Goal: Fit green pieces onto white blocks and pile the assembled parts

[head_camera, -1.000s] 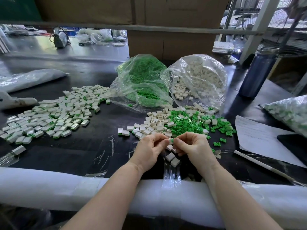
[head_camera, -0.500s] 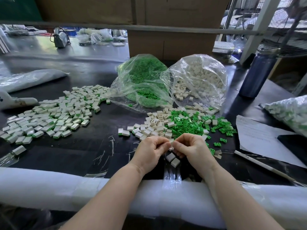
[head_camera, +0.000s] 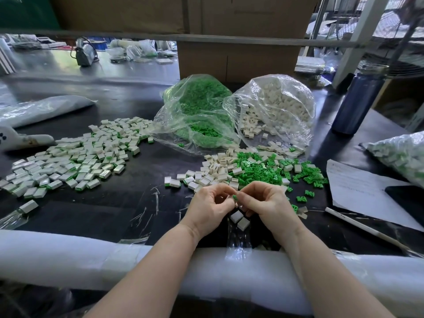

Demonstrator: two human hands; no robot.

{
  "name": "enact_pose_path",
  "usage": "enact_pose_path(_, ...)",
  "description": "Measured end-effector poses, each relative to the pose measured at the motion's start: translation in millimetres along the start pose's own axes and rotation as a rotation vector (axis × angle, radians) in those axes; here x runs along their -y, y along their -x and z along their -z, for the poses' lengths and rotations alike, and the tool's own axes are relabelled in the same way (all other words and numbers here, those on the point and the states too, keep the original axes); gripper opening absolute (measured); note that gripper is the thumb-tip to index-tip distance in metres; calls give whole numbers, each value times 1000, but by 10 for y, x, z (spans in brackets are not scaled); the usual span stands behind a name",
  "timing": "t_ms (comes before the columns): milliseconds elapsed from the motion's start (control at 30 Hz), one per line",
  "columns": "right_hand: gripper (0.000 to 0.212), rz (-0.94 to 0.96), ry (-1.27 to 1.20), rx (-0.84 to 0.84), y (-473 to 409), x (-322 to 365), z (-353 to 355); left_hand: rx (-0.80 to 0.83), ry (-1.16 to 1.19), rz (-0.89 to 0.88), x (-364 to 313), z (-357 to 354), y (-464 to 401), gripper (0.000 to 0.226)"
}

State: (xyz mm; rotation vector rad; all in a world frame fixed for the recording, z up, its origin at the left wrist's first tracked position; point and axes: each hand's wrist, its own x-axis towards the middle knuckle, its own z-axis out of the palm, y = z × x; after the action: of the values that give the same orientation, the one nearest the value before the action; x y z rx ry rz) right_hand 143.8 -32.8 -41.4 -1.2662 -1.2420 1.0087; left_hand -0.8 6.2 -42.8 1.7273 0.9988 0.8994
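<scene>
- Green piece [head_camera: 234, 197]: small, lower centre of the frame, pinched at the meeting fingertips of both hands. Only a sliver shows. Whether a white block sits behind it in the fingers cannot be told.
- Left hand [head_camera: 212, 206]: fingers curled, tips closed on the green piece from the left.
- Right hand [head_camera: 263, 203]: fingers curled, tips closed on the same piece from the right; the two hands touch at the fingertips.
- Change: against the pictures from a second and half a second ago, the hands stay in the same spot, pressed together; the green sliver shows a little more plainly between the fingertips. Judgement: one fitting is still in hand, not yet released to a pile.
- Two white blocks [head_camera: 239, 220]: lying just below the hands, near the table edge, unchanged in place.
- Loose supply [head_camera: 252, 171]: mixed white blocks and green pieces, just above the hands, centre right.
- Assembled pile [head_camera: 75, 161]: white blocks with green edges, spread across the left centre; well apart from the hands.
- Green bag [head_camera: 197, 113] and white bag [head_camera: 275, 106]: clear plastic, upper centre, side by side and open toward the supply.
- Paper sheet [head_camera: 358, 191], white rod [head_camera: 358, 226], dark bottle [head_camera: 358, 99]: right side.
- Foam roll [head_camera: 68, 255]: along the table's near edge, under both forearms.
- Obstruction: nothing lies between the hands and the assembled pile but bare dark tabletop [head_camera: 114, 214].
</scene>
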Motion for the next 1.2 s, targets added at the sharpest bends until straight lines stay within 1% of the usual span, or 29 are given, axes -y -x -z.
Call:
enact_pose_path(100, 6, 0, -51, -40, -14, -6, 7, -10, 19, -24, -20, 13, 3, 21)
enact_pose_path(167, 5, -9, -47, -20, -24, -13, -10, -1, 29, -36, -26, 14, 0, 19)
enact_pose_path(300, 26, -29, -22, 92, -16, -11, -43, 35, 51, -47, -5, 10, 0, 23)
enact_pose_path(333, 27, -32, -20, 116, -11, -8, -42, 49, 39, -53, -2, 11, 2, 23)
enact_pose_path(433, 26, -41, -19, 159, -6, -11, -34, 86, 19, -56, 2, 8, 5, 18)
enact_pose_path(533, 24, -58, -85, 162, -11, -17, -19, 104, 4, -56, 8, -4, 1, 18)
enact_pose_path(667, 23, -64, -114, 161, -17, -19, -8, 122, -12, -72, 4, -2, 3, 15)
enact_pose_path(800, 26, -65, -131, 161, -18, -22, -9, 137, -41, -103, -3, 4, 8, 18)
enact_pose_path(967, 22, -53, -116, 137, -11, -18, -4, 151, -33, -114, -15, -5, 12, 20)
enact_pose_path(1100, 14, -51, -100, 115, -2, -19, 5, 148, -55, -113, -18, -19, 17, 19)
enact_pose_path(1200, 13, -43, -89, 97, -2, -17, 0, 153, -66, -121, -21, -25, 25, 17)
